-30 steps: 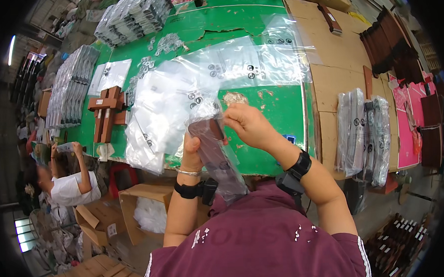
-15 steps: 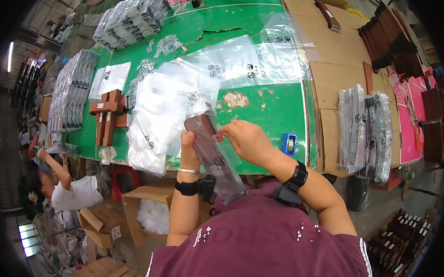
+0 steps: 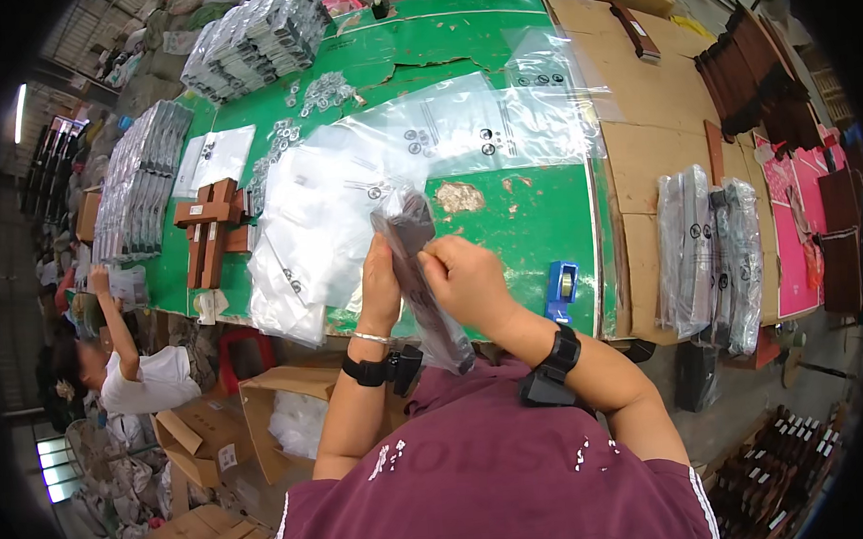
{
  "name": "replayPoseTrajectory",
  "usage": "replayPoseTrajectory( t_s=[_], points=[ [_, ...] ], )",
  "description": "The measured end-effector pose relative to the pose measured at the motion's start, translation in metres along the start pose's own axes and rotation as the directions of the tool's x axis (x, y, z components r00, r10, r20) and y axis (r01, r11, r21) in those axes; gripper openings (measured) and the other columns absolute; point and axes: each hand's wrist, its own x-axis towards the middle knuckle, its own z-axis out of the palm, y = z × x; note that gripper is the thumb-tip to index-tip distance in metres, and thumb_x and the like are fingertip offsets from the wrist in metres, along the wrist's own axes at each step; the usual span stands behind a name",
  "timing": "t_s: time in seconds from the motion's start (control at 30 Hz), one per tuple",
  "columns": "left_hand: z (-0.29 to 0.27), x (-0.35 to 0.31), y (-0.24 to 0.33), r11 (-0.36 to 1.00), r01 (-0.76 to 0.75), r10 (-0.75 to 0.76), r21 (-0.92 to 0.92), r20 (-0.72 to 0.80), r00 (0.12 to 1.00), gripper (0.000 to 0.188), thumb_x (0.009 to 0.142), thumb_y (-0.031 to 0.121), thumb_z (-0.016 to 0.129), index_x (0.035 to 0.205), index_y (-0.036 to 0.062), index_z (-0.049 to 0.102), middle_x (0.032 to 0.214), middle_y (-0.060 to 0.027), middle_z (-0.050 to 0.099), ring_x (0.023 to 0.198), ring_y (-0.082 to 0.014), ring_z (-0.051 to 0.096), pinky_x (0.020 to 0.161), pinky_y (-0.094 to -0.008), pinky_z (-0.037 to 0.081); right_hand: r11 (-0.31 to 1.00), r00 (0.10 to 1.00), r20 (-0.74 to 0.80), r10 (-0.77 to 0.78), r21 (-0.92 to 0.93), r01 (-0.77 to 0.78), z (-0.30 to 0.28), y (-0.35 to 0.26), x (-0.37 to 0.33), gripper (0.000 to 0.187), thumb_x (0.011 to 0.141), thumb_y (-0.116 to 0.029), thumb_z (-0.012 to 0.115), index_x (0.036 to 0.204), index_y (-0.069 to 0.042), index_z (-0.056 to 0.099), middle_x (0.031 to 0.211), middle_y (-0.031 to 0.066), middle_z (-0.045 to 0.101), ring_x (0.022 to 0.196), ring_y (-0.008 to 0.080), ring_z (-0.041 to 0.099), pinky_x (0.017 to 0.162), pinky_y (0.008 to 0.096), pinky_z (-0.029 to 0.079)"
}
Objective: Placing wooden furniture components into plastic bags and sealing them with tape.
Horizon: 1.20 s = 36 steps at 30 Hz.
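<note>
Between my hands, a long dark brown piece in a clear plastic bag (image 3: 413, 234) is held at a slant over the near edge of the green table (image 3: 530, 217). My left hand (image 3: 380, 286) grips its left side, thumb up along the edge. On the right side my right hand (image 3: 463, 278) is closed, its thumb and fingers pinching the bag against the piece. The bag's lower end hangs close to my shirt. Just beyond it lies a spread of flat clear plastic bags (image 3: 327, 192).
A blue tape dispenser (image 3: 561, 291) sits at right. Brown wooden pieces (image 3: 211, 231) lie crossed at left, near stacks of wrapped pieces (image 3: 142, 181). More bagged pieces (image 3: 686, 249) rest on cardboard (image 3: 640, 203). Below left are an open carton (image 3: 298, 415) and another person (image 3: 147, 373).
The bagged piece has tipped more upright and moved slightly right. My right hand has come in from the loose bag edge to grip the piece's side. The other person's arm has risen.
</note>
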Motion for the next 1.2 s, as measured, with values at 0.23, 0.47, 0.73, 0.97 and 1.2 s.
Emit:
replayPoseTrajectory(
  t_s=[0.23,0.47,0.73,0.97,1.2],
  points=[
    [0.008,0.007,-0.009,0.972,-0.121,0.084,-0.199,-0.185,0.979,0.04,0.102,0.038,0.029,0.128,0.01,0.039,0.108,-0.006,0.057,0.094,-0.0135,0.057,0.082,-0.029,0.048,0.899,0.943,0.066,-0.327,-0.285,0.332,0.008,-0.008,0.002,0.01,0.078,-0.01,0.06,0.082,-0.003,0.054,0.074,0.0114,0.053,0.069,0.0287,0.054,0.062,0.0384,0.043],
    [0.007,0.009,-0.006,0.979,0.017,-0.017,-0.202,-0.001,1.0,0.052,0.099,0.046,0.037,0.135,0.009,0.028,0.111,-0.0065,0.053,0.101,-0.0162,0.054,0.086,-0.0309,0.048,0.896,0.952,0.135,-0.274,-0.323,0.304,0.003,0.003,0.006,0.024,0.076,-0.009,0.06,0.097,0.003,0.053,0.084,0.0143,0.051,0.077,0.0308,0.051,0.07,0.039,0.04],
    [0.014,0.013,0.0,0.996,-0.04,0.041,0.082,-0.019,0.999,0.096,0.069,0.016,0.082,0.136,0.008,0.015,0.112,-0.0074,0.047,0.1,-0.0166,0.051,0.084,-0.0285,0.047,0.926,0.942,0.124,-0.311,-0.181,0.33,-0.007,0.005,0.017,0.029,0.073,-0.006,0.057,0.101,0.0,0.054,0.091,0.0129,0.053,0.086,0.0296,0.052,0.075,0.0389,0.041],
    [-0.001,0.034,-0.01,0.968,-0.201,0.198,0.152,0.035,0.98,0.062,0.085,0.035,0.07,0.127,0.0022,0.038,0.111,-0.0083,0.055,0.098,-0.0153,0.056,0.078,-0.0272,0.049,0.917,0.964,0.263,-0.047,0.394,-0.063,-0.014,0.028,0.025,0.041,0.073,0.01,0.046,0.108,-0.004,0.061,0.094,0.0116,0.055,0.095,0.0271,0.054,0.087,0.0356,0.043],
    [-0.042,0.048,-0.002,0.856,0.454,-0.44,-0.248,0.112,0.891,0.084,0.083,0.075,0.035,0.111,-0.0024,0.054,0.089,-0.0191,0.065,0.074,-0.0253,0.066,0.066,-0.0325,0.056,0.883,0.887,-0.012,0.461,0.111,-0.457,-0.086,0.118,-0.048,0.033,0.085,-0.003,0.054,0.118,-0.002,0.056,0.104,0.0106,0.061,0.099,0.019,0.059,0.084,0.0307,0.048]
  ],
)
